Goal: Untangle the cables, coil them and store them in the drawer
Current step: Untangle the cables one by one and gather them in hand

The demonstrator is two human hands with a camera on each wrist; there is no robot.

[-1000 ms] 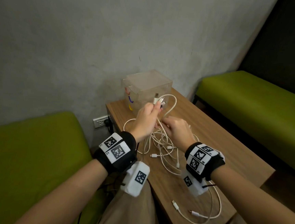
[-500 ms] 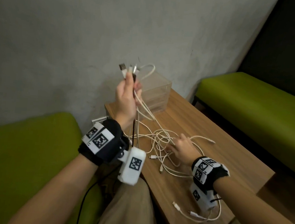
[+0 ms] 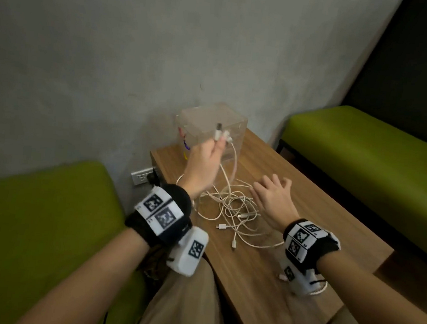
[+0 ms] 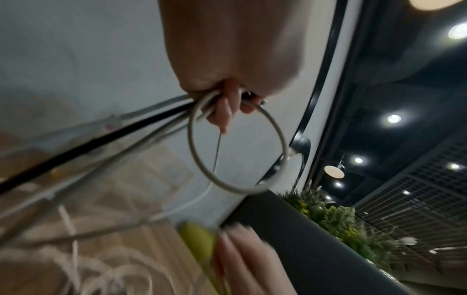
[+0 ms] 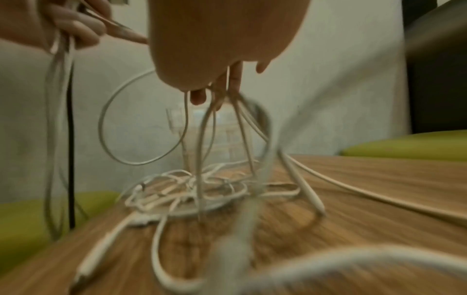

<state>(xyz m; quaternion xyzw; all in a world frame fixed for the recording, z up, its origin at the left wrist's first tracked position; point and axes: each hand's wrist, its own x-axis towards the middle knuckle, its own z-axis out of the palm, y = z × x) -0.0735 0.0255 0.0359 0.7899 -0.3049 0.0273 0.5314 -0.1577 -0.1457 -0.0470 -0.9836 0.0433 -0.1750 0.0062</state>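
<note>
Left hand [image 3: 203, 164] clamped on cable ends [image 3: 221, 134], right hand [image 3: 272, 196] fingers spread above tangled cables [image 3: 231, 207], clear drawer box [image 3: 211, 129] behind, wooden table [image 3: 305, 221], green benches [image 3: 370, 155], grey wall [image 3: 166, 41].

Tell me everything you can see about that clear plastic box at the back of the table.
The box is a cube of clear, slightly frosted plastic, standing upright at the table's far corner by the grey wall. The right wrist view shows faint horizontal lines on its front, probably stacked drawers, all seemingly closed. Small red, blue and yellow curved marks show along its left front edge. The left hand holds cable plugs in front of it; contact with the box cannot be told. Its contents cannot be made out.
</note>
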